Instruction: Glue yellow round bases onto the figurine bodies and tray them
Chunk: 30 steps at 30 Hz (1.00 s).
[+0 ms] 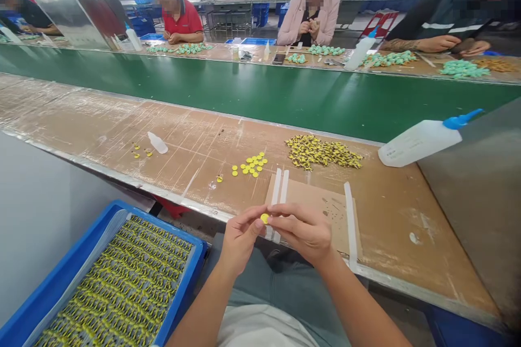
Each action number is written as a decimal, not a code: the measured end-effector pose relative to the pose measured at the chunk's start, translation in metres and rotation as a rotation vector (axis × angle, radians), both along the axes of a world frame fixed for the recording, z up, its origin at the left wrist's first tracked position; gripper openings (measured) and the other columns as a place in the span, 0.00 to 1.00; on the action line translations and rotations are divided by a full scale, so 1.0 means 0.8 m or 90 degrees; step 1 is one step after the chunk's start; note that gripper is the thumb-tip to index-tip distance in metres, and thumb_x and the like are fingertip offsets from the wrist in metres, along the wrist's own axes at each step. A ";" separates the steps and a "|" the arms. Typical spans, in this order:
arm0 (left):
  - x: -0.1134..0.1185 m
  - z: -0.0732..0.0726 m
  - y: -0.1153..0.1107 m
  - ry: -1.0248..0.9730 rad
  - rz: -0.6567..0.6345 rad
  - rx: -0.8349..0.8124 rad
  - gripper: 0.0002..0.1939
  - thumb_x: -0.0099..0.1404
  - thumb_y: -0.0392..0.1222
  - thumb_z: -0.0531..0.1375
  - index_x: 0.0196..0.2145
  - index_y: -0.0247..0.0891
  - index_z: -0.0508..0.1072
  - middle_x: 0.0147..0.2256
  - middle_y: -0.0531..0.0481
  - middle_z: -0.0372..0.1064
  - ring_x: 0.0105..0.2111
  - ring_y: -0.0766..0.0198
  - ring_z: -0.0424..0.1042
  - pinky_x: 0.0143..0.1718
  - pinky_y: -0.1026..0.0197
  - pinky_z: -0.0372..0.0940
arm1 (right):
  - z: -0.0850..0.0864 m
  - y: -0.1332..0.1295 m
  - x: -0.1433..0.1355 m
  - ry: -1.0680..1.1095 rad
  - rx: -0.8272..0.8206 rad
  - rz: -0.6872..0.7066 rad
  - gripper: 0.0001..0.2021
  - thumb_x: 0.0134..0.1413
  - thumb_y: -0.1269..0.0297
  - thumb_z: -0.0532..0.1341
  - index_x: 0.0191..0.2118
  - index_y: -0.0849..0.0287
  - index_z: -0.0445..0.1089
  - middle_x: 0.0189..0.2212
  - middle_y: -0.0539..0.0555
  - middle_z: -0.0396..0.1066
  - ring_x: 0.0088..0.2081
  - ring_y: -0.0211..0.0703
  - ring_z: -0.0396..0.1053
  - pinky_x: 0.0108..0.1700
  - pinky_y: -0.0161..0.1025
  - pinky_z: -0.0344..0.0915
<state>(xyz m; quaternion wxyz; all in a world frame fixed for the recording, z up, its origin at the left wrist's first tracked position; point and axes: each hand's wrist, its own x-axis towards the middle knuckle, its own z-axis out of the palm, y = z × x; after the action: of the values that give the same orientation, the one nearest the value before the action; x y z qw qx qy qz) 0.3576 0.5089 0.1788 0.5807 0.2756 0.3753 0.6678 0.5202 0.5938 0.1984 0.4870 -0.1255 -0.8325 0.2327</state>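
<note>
While both hands meet over the table's near edge, the left hand [240, 236] has thumb and fingers clamped on a yellow disc [264, 219], up in the air, probably so its face sits in plain sight. And the right hand [309, 230]! Its fingertips crowd the disc's edge; whether they pinch it or something smaller, I can't tell. Just beyond lie loose discs [251, 165] and a heap of small pieces [321, 152], seemingly grouped for an easy reach. Down at the left, a blue tray [199, 260] carries rows of yellow-and-dark pieces [122, 282], spread out perhaps to keep them from tangling.
</note>
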 end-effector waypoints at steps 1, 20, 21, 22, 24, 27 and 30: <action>0.007 -0.001 -0.002 -0.026 -0.015 -0.009 0.14 0.64 0.47 0.69 0.47 0.42 0.83 0.45 0.44 0.80 0.37 0.66 0.74 0.38 0.66 0.69 | 0.002 -0.004 0.005 0.005 -0.014 -0.002 0.12 0.67 0.74 0.64 0.51 0.53 0.78 0.48 0.57 0.75 0.41 0.42 0.76 0.42 0.38 0.73; 0.078 -0.002 0.026 -0.203 0.128 -0.152 0.19 0.49 0.43 0.78 0.39 0.41 0.84 0.38 0.46 0.82 0.35 0.66 0.81 0.40 0.68 0.76 | -0.006 0.004 0.089 -0.090 -0.162 -0.429 0.08 0.65 0.60 0.62 0.35 0.52 0.77 0.34 0.53 0.78 0.32 0.44 0.76 0.38 0.39 0.75; 0.075 -0.003 0.029 -0.201 0.136 -0.148 0.18 0.49 0.41 0.77 0.39 0.40 0.83 0.38 0.46 0.82 0.35 0.68 0.80 0.40 0.69 0.75 | -0.012 0.031 0.100 -0.109 -0.192 -0.482 0.08 0.64 0.60 0.63 0.36 0.54 0.77 0.33 0.54 0.77 0.31 0.45 0.75 0.36 0.40 0.74; 0.072 -0.005 0.032 -0.199 0.139 -0.146 0.18 0.50 0.40 0.77 0.39 0.40 0.83 0.39 0.46 0.81 0.35 0.68 0.80 0.40 0.70 0.75 | -0.018 0.060 0.109 -0.121 -0.212 -0.512 0.07 0.61 0.61 0.64 0.39 0.56 0.78 0.34 0.55 0.77 0.31 0.46 0.74 0.37 0.42 0.73; 0.069 -0.010 0.034 -0.191 0.141 -0.148 0.17 0.51 0.39 0.76 0.40 0.38 0.83 0.41 0.46 0.81 0.35 0.69 0.80 0.40 0.71 0.75 | -0.032 0.116 0.124 -0.155 -0.246 -0.545 0.08 0.57 0.64 0.66 0.42 0.60 0.77 0.37 0.57 0.77 0.31 0.47 0.74 0.40 0.44 0.73; 0.069 -0.014 0.034 -0.179 0.146 -0.163 0.18 0.50 0.38 0.77 0.40 0.37 0.83 0.43 0.46 0.81 0.36 0.70 0.79 0.39 0.72 0.75 | -0.047 0.181 0.132 -0.213 -0.289 -0.554 0.09 0.54 0.66 0.70 0.41 0.61 0.77 0.39 0.57 0.77 0.33 0.46 0.73 0.45 0.45 0.72; 0.068 -0.014 0.034 -0.168 0.160 -0.165 0.19 0.48 0.39 0.78 0.39 0.38 0.83 0.41 0.47 0.81 0.35 0.69 0.80 0.38 0.72 0.75 | -0.058 0.215 0.128 -0.260 -0.325 -0.543 0.09 0.55 0.67 0.72 0.40 0.63 0.76 0.38 0.56 0.76 0.37 0.46 0.74 0.49 0.47 0.71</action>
<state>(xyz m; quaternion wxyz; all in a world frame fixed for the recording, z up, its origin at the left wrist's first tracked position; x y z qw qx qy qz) 0.4120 0.5359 0.1674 0.5676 0.0600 0.4097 0.7116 0.6223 0.7661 0.1518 0.3207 -0.6093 -0.7025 0.1800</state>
